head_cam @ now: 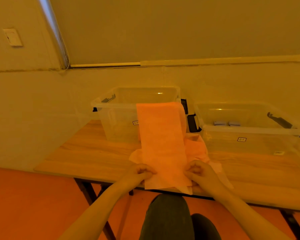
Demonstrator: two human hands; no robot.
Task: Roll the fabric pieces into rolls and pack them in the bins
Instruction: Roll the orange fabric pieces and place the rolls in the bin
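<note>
**Both hands pinching the orange strip at the table edge**

Dark trousers [170, 217] fill the view at six o'clock, the person's knees just under the wooden table [87, 153]. Above them the left hand [142, 172] and right hand [197, 172] sit apart, each curled and pinching one side edge of a long orange fabric strip [160, 135]. That strip runs from the near table edge toward twelve o'clock and drapes over the rim of the left clear bin [114, 108]. More orange fabric [197, 149] lies crumpled beneath it on the table. At two o'clock stands a second clear bin [249, 130], holding two small pale rolls [227, 123] side by side.
</note>
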